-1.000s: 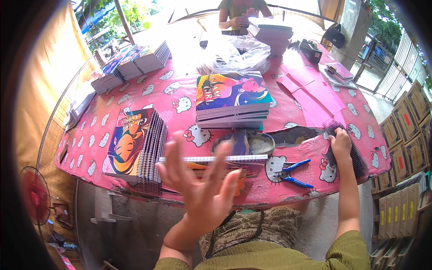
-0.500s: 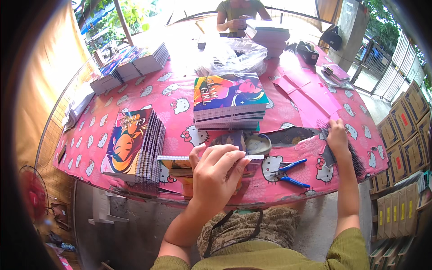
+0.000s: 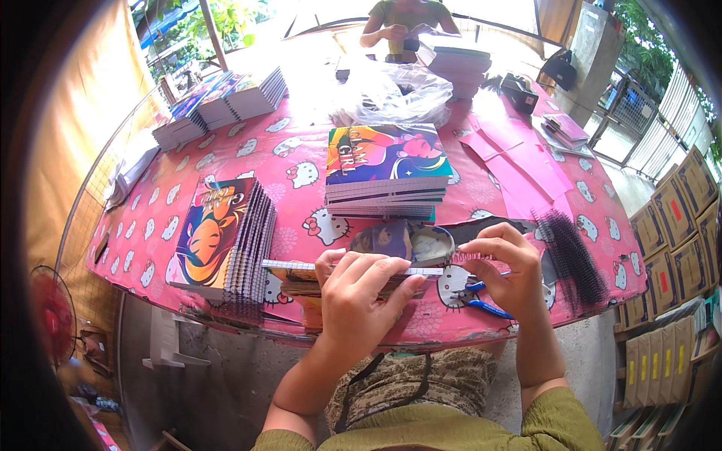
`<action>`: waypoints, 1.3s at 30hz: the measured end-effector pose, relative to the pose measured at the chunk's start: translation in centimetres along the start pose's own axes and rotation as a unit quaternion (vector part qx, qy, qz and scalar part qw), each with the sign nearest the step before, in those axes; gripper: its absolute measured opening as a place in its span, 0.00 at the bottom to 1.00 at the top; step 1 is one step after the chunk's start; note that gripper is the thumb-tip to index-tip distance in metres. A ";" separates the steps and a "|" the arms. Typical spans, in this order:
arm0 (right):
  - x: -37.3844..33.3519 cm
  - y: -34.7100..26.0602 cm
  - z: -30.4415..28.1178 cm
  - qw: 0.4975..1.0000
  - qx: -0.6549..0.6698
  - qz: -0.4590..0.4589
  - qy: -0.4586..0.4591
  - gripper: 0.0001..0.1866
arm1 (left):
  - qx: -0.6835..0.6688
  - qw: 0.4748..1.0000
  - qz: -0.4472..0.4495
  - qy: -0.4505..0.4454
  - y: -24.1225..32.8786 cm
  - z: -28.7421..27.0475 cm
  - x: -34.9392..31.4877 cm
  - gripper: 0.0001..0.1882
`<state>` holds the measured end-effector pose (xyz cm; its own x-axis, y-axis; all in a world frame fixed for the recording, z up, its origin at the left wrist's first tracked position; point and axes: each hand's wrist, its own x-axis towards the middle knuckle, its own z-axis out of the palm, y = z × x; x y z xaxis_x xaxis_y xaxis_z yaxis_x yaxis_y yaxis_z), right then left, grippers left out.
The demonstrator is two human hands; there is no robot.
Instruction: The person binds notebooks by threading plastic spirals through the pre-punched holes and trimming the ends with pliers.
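Observation:
My left hand (image 3: pixel 362 289) is closed around a notebook (image 3: pixel 426 271), held edge-on with its white punched edge up. Below it lie more notebooks, mostly hidden by this hand. At the notebook's right end, my right hand (image 3: pixel 515 274) is closed in a pinch on a thin spiral binding coil (image 3: pixel 457 258), only faintly visible. Blue-handled pliers (image 3: pixel 487 308) lie under the right hand, partly covered. A pile of black binding coils (image 3: pixel 573 259) rests to the right. Just beyond the notebook sits a small round dish (image 3: pixel 432 244).
Colourful notebooks are stacked in the middle (image 3: pixel 387 154), and coil-bound ones stand at left (image 3: pixel 214 237). Pink sheets (image 3: pixel 519 169), a clear plastic bag (image 3: pixel 391 94) and a tall paper stack (image 3: pixel 455 68) lie farther back. A person (image 3: pixel 410 26) works across the table.
My right hand has left the pile of black coils and come left to the notebook's right end, now pinching a coil. My left hand keeps its hold on the notebook.

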<state>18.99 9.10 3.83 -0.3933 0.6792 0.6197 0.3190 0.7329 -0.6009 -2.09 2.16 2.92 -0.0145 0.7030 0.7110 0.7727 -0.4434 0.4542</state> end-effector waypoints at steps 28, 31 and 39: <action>1.9 -2.8 1.7 0.989 -0.080 -0.083 -0.097 0.08 | -0.009 1.000 -0.008 0.010 -0.1 0.2 -0.9 0.14; 3.1 -1.6 0.6 0.964 -0.045 -0.079 -0.248 0.08 | -0.008 1.000 -0.002 0.018 -0.1 -0.2 -1.5 0.13; 2.2 11.3 5.5 0.874 -0.296 -0.216 -0.319 0.18 | 0.031 0.999 -0.037 0.006 1.1 -0.9 -0.5 0.29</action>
<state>16.97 18.72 -4.39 -0.9278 0.3125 0.2038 0.3380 0.9353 0.1044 -1.83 0.83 3.57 -0.0797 0.7255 0.6836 0.8074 -0.3552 0.4712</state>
